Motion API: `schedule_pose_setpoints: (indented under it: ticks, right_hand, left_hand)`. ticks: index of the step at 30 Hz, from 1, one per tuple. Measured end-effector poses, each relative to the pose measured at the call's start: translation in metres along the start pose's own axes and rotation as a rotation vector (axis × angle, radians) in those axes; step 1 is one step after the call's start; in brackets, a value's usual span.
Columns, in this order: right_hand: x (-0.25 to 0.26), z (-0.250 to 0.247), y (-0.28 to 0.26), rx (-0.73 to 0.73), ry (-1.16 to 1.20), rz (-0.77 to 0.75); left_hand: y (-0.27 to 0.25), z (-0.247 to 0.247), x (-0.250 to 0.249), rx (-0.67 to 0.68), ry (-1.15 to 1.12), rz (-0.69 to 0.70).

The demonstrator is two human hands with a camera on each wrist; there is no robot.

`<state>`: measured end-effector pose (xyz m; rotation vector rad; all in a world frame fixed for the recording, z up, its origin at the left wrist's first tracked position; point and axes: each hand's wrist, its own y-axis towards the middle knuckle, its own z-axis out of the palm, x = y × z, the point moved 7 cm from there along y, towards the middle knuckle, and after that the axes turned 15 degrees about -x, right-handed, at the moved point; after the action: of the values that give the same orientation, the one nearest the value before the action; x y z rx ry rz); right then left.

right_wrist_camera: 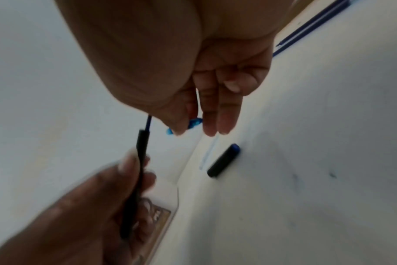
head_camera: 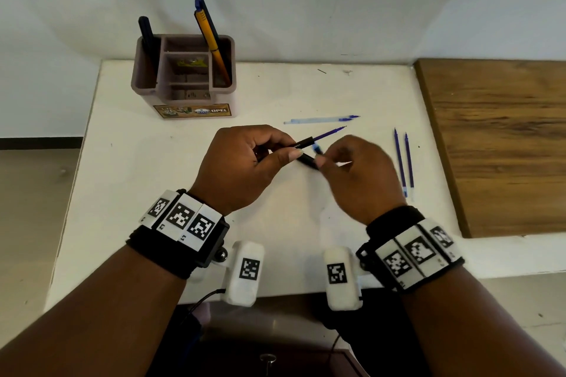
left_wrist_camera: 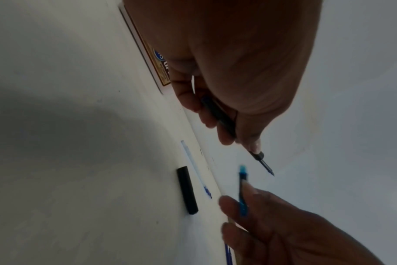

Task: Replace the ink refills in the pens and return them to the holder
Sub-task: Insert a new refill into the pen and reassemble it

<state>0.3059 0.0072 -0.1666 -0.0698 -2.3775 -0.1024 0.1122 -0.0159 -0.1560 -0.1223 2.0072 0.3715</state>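
Observation:
My left hand (head_camera: 275, 151) grips a black pen barrel (head_camera: 301, 142) above the white table (head_camera: 153, 180). A blue refill (head_camera: 329, 133) sticks out of its open end, pointing up and right. My right hand (head_camera: 321, 156), close beside it, pinches a small blue tip piece (left_wrist_camera: 243, 188) between thumb and forefinger, near the refill's point (left_wrist_camera: 267, 167). A black cap (right_wrist_camera: 223, 160) lies on the table beneath the hands. The compartmented pen holder (head_camera: 183, 92) stands at the back left with a dark pen (head_camera: 146, 34) and a yellow pen (head_camera: 209, 37) upright in it.
A pale, clear refill (head_camera: 321, 120) lies just beyond the hands. Two blue refills (head_camera: 403, 162) lie side by side to the right. A wooden board (head_camera: 496, 147) borders the table's right side. The wall rises right behind the holder.

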Motion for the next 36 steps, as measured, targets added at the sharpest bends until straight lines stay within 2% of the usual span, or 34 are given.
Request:
schedule_pose_setpoints:
  ticks: [3,7,12,18,27,33,36]
  right_hand:
    - [-0.016,-0.021,0.012,-0.126,0.408,0.291]
    - [-0.029,-0.035,0.014,-0.241,0.701,0.481]
    - [-0.020,-0.036,0.014,-0.248,0.740,0.433]
    - [-0.020,-0.032,0.012,-0.215,0.747,0.447]
    - [-0.012,-0.008,0.006,-0.027,0.560,0.336]
    - [-0.012,-0.006,0.006,0.000,0.534,0.295]
    - [-0.013,-0.006,0.006,0.014,0.417,0.258]
  left_hand:
    - [0.002,-0.003,0.001,-0.011,-0.007,-0.013]
    - [0.002,-0.002,0.002,0.004,-0.002,-0.015]
    - [0.001,0.002,0.002,0.038,0.008,0.011]
    - [-0.001,0.004,0.003,0.048,0.021,0.023]
    - [-0.002,0.007,0.002,0.053,0.038,0.031]
    - [-0.002,0.005,0.001,0.045,0.028,0.033]
    - [-0.002,0.005,0.000,0.055,0.031,0.047]
